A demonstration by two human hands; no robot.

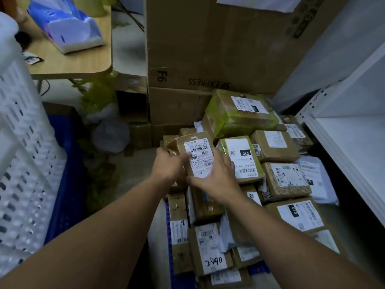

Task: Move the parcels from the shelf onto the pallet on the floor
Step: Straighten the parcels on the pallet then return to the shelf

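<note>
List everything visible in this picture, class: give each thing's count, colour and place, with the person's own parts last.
held parcel: one, brown with white label, centre, above the pile
piled parcels: many, brown, some taped yellow-green, on the pallet
pallet: one, blue, edges showing beneath the pile
big cartons: several, brown, stacked behind the pile
shelf: one, white, right
basket: one, white, left
table: one, wooden, top left
tissue pack: one, blue and white, on the table
left hand: one, gripping the held parcel's left side
right hand: one, holding its right side
</note>
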